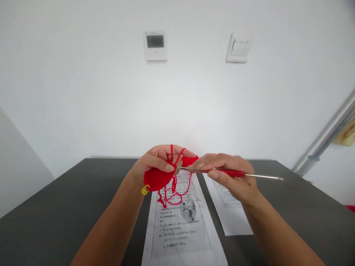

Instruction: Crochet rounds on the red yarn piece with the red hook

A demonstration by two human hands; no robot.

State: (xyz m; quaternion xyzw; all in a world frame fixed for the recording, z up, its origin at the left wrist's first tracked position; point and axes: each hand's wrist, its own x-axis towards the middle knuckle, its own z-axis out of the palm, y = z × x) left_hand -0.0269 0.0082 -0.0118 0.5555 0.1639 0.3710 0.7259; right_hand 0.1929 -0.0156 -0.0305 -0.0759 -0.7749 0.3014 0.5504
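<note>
My left hand (pixel 159 162) is closed on a small red crochet piece (pixel 156 179), with red yarn (pixel 174 190) wound over its fingers and hanging in loops below. A yellow stitch marker (pixel 145 190) dangles from the piece's lower left. My right hand (pixel 231 173) pinches a crochet hook (pixel 235 173) with a red handle and metal shaft, its tip pointing left into the red piece. Both hands hover above the dark table (pixel 55 214).
Two printed paper sheets lie on the table: one (pixel 180 229) under my hands, another (pixel 230 210) to its right. Behind is a white wall with a control panel (pixel 155 45) and a light switch (pixel 239 48). A metal pole (pixel 324 140) slants at the right.
</note>
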